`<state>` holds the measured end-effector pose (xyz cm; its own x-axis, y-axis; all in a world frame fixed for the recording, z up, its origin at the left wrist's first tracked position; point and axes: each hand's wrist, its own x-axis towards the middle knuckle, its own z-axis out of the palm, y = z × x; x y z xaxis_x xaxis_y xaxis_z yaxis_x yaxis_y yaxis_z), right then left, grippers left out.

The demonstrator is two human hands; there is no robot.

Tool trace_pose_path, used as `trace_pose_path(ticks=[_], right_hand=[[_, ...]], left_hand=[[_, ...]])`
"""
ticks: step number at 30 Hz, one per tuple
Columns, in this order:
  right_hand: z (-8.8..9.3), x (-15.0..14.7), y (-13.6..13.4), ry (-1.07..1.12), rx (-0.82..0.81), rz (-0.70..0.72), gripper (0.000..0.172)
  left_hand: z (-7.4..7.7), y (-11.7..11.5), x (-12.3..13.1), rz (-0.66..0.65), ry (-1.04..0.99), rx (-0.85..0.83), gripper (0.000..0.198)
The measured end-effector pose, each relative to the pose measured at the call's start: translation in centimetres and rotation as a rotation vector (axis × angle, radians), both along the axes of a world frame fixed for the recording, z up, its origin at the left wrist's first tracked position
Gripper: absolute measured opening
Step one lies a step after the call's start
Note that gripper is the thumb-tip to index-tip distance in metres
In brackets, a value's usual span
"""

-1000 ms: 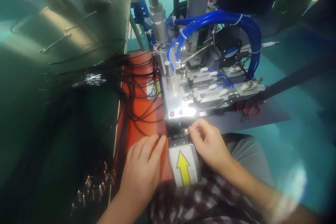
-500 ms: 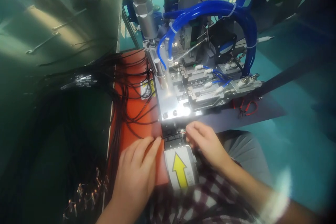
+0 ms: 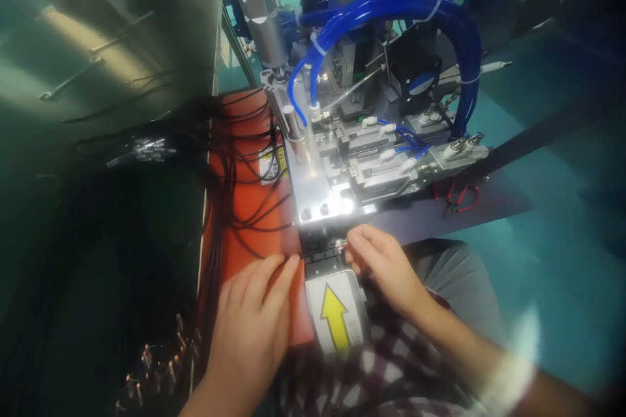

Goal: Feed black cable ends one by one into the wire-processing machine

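My left hand (image 3: 257,313) rests over the orange surface (image 3: 249,202), its thumb and forefinger pinched together where a thin black cable (image 3: 252,244) runs in under the fingertips. Across a black slotted fixture (image 3: 317,251), my right hand (image 3: 384,267) is closed, fingertips pinching a small shiny metal cable end (image 3: 341,244). Right-hand fingers hide part of that piece. Between my wrists lies a white housing with a yellow arrow (image 3: 335,316), just in front of the fixture. A silver press machine (image 3: 317,192) stands directly behind the fixture.
Many black cables (image 3: 220,208) drape over the orange surface from the left, with bundled metal tips (image 3: 151,148) and copper-coloured ends (image 3: 147,355). Blue air hoses (image 3: 391,6) arch over the machine. Red-handled pliers (image 3: 460,202) lie at the right.
Both hands stay nearly in the same place at the fixture. The view has shifted slightly, so the machine sits a little further left and higher.
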<state>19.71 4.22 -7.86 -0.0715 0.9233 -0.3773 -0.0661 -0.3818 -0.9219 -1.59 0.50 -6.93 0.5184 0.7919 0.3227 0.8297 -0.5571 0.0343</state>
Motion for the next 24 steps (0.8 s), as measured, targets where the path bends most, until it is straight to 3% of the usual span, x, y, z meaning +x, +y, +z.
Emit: trace_pose_path(ticks=[8,14,19,24], right_hand=[[-1.2,0.9,-0.9,0.055,-0.03,-0.045,0.037],[-1.0,2.0,-2.2,-0.06,-0.028,0.043,0.043],[-1.3,2.3,-3.1,-0.068,-0.033,0.062,0.047],[-1.1,2.7,-3.9,-0.088,-0.061,0.064,0.049]], left_hand=[[0.8,-0.1,-0.4,0.081,-0.105,-0.122,0.04],[1.9,-0.4,-2.7,0.135,0.117,-0.145,0.045],[1.3,0.0,-4.5,0.083,0.127,-0.148,0.052],[0.5,0.0,-4.4,0.087,0.137,-0.102,0.052]])
